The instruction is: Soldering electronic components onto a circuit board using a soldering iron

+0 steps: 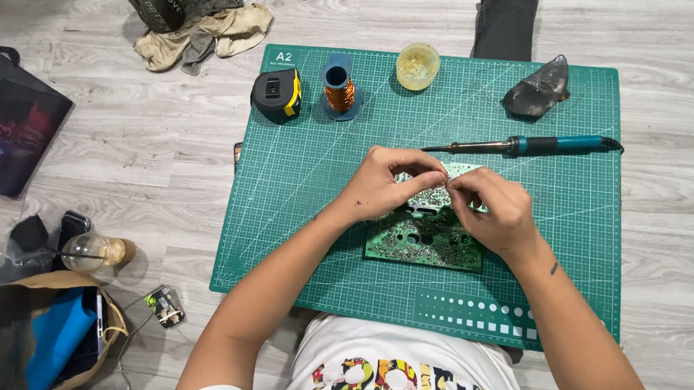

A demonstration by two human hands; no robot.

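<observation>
- Nearest me, my two forearms reach out over the green cutting mat [299, 216], which lies on the floor.
- My left hand [382, 185] pinches the far edge of the green circuit board [427, 241], its grip narrow.
- My right hand [494, 209] meets it there, fingertips pressed together on the same edge; what they pinch is too small to tell.
- Just beyond my hands lies a soldering iron [532, 145], apart from both.
</observation>
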